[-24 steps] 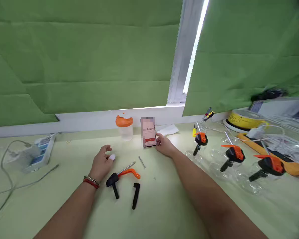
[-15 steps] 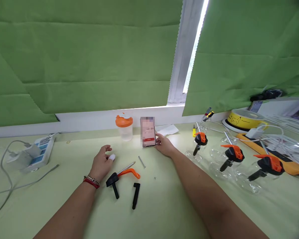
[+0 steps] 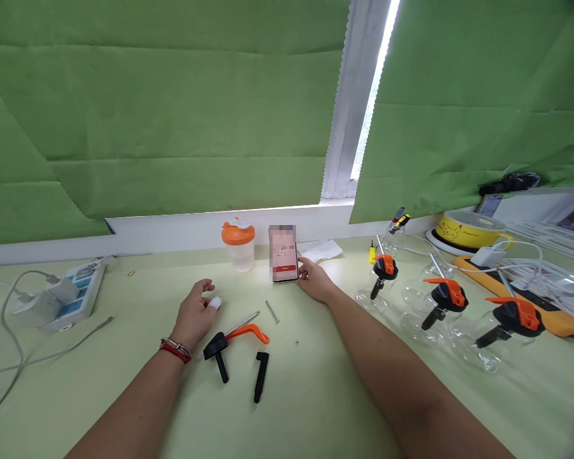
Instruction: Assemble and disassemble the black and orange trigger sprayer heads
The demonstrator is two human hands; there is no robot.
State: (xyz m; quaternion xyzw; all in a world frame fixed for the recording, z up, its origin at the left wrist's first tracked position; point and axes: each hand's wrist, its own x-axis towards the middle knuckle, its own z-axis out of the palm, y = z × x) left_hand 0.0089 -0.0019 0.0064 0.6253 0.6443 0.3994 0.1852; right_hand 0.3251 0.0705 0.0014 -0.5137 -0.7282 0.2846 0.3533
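My left hand (image 3: 196,313) rests on the table with its fingers apart and holds nothing; its thumb has a white covering. At the edge of an upright phone (image 3: 283,254) showing 00:00, my right hand (image 3: 314,278) has its fingers at the lower right corner. In front of my left hand's wrist side lie a black piece with a metal rod (image 3: 216,346) and an orange lever (image 3: 250,330). A black handle (image 3: 261,377) lies nearer to me. A metal pin (image 3: 272,311) and a tiny metal part (image 3: 297,343) lie below the phone.
An orange-lidded cup (image 3: 240,245) stands left of the phone, and white tissue (image 3: 321,249) lies behind my right hand. Three black-and-orange assemblies (image 3: 449,297) stand at right, near a yellow container (image 3: 471,231). A power strip (image 3: 82,293) with cables is at left.
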